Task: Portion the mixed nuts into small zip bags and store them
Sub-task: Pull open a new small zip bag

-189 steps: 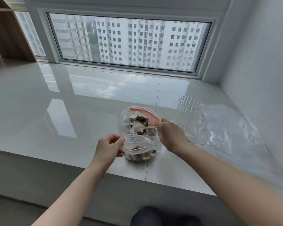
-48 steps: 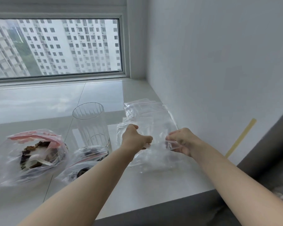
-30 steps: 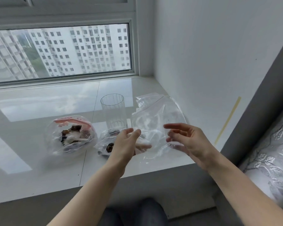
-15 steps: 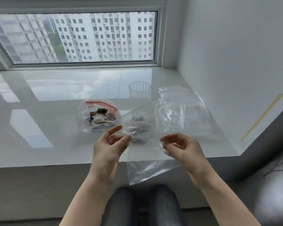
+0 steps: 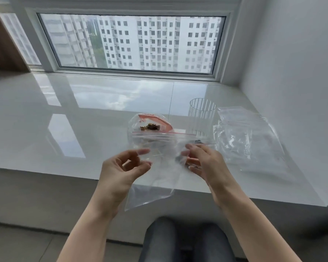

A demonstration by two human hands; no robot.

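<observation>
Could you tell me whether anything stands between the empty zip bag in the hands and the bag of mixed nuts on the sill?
Nothing visible does. The empty zip bag hangs between the left hand and right hand, directly in front of the nut bag. The clear cup stands off to the right, out of the way.
</observation>
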